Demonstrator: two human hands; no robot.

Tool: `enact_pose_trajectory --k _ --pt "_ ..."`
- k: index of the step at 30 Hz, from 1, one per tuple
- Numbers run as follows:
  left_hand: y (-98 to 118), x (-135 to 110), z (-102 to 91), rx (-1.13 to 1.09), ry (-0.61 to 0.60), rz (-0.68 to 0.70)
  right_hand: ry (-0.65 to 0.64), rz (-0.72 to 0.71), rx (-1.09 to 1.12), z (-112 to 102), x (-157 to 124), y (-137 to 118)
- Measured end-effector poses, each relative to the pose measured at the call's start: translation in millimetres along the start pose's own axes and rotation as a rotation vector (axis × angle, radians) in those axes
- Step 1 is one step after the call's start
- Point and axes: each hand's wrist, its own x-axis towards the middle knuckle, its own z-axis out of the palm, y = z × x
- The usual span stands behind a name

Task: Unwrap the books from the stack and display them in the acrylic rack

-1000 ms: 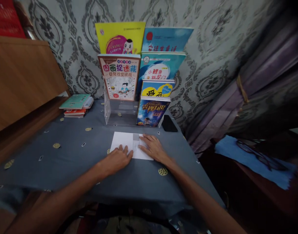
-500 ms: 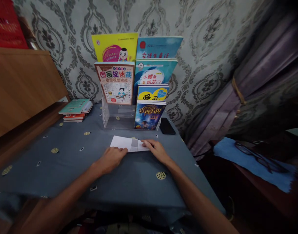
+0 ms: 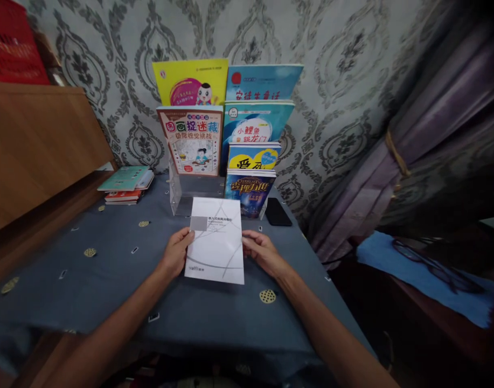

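A thin white booklet [image 3: 217,242] with a grey square and dark print stands lifted off the grey tablecloth [image 3: 109,269], its cover facing me. My left hand [image 3: 176,253] grips its left edge, fingers curled round it. My right hand [image 3: 263,250] holds its right edge the same way. Just behind the booklet is a clear acrylic display stand [image 3: 180,188] with several colourful children's books in stepped rows; its lower left slot holds nothing.
A black phone [image 3: 278,212] lies right of the stand. A small stack of books [image 3: 125,183] sits at the back left beside a wooden panel [image 3: 36,145]. Purple curtains [image 3: 432,134] hang on the right, with a blue cloth [image 3: 424,269] below them.
The booklet lay flat on the cloth under both hands; now both hands have raised it upright by its side edges, closer to me.
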Motion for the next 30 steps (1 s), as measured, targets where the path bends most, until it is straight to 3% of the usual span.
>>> enact_pose_trajectory --k 2,4,9,12,15,17,20,23,26,30 --pt "-10 4 -5.4 0.075 -0.013 -0.051 -0.003 0.024 -0.053 0 1 3" --pt "-14 7 -13.6 0.293 -0.046 -0.065 0.017 0.043 -0.151 -2 4 7" --pt "-2 11 -23.2 1.202 0.006 0.255 0.028 0.066 -0.522 -7 9 15" --pt "1 17 -16.2 1.506 -0.051 0.358 0.105 -0.009 -0.782 -5 5 13" --pt "-10 24 -9.9 1.620 -0.114 0.413 0.237 -0.125 -1.128 4 0 8" --pt "-19 27 -9.1 1.663 -0.107 0.463 0.238 -0.214 -1.265 16 1 6" --pt "-28 28 -11.8 1.675 -0.098 0.517 -0.013 -0.396 -1.257 40 14 9" --pt "-30 27 -15.2 1.674 -0.115 0.519 -0.262 -0.467 -1.180 66 38 20" --pt "-30 28 -17.2 1.665 -0.125 0.540 -0.323 -0.410 -1.166 82 63 31" --pt "-32 30 -17.0 1.676 -0.119 0.565 -0.289 -0.341 -1.197 84 79 36"
